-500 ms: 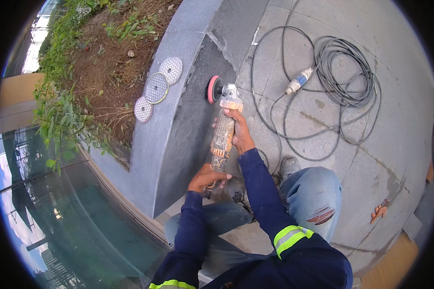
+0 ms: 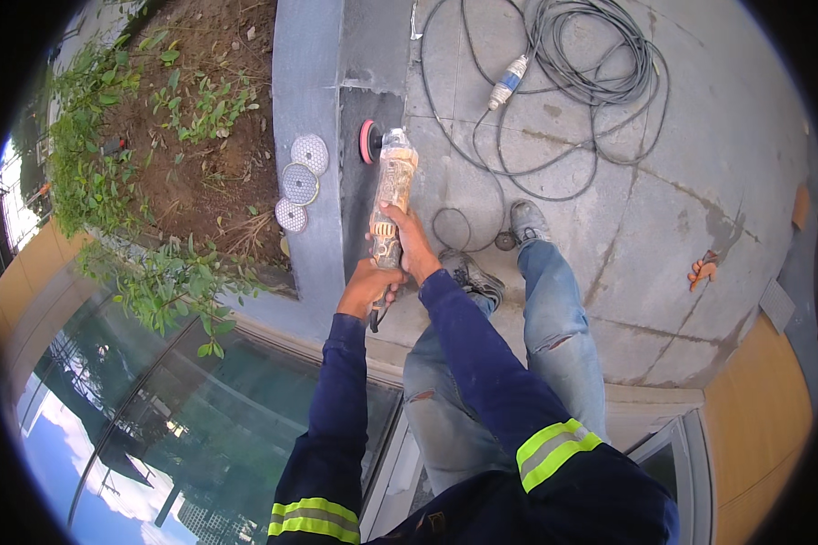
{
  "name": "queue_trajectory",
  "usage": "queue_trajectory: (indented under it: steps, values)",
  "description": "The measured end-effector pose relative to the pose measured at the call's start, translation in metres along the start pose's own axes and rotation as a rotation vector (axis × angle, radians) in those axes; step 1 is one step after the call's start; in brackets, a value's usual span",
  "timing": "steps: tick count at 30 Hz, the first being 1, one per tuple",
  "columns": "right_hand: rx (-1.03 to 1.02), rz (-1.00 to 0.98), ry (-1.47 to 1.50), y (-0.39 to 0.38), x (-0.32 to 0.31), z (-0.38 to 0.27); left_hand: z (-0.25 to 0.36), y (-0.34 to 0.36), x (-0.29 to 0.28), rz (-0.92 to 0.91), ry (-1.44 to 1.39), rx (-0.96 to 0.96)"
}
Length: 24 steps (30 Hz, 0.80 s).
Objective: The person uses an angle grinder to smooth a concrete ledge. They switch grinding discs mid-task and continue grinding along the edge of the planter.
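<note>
A dusty, orange-marked angle grinder (image 2: 393,186) is held in both my hands. Around its rear end my left hand (image 2: 365,288) is closed. Farther forward, my right hand (image 2: 411,243) grips the middle of the body from the right side. A red-edged round pad (image 2: 369,142) on the grinder's head stands on edge, close to the dark grey side of the planter wall (image 2: 307,86); I cannot tell whether it touches. On the wall's lighter top lie three round honeycomb-patterned polishing pads (image 2: 300,183), partly overlapping.
Soil and green plants (image 2: 209,113) fill the planter at left. A coiled black cable (image 2: 600,54) with a blue-and-white connector (image 2: 509,82) spreads over the grey paving. Orange gloves (image 2: 703,271) lie at right. Glass panels (image 2: 200,427) stand at lower left.
My right hand has slid back from near the grinder's head to its middle. The view has shifted, and my legs look straighter. The pad remains beside the wall.
</note>
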State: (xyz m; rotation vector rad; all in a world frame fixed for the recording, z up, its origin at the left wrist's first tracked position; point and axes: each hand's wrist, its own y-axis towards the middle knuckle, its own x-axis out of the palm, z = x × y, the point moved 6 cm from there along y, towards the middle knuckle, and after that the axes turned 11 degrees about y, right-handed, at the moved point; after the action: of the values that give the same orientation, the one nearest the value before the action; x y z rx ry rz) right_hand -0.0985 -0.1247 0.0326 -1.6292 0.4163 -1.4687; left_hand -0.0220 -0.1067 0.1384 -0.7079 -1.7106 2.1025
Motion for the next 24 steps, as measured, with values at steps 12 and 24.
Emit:
queue_trajectory:
  steps: [12,24]
  values:
    - [-0.15,0.095,0.115,-0.057,0.062,-0.024,0.035,-0.041,-0.019,-0.053,0.073,-0.139]
    - [-0.35,0.12,0.106,-0.024,0.074,-0.031,0.051,-0.014,-0.048,-0.095,0.122,-0.092]
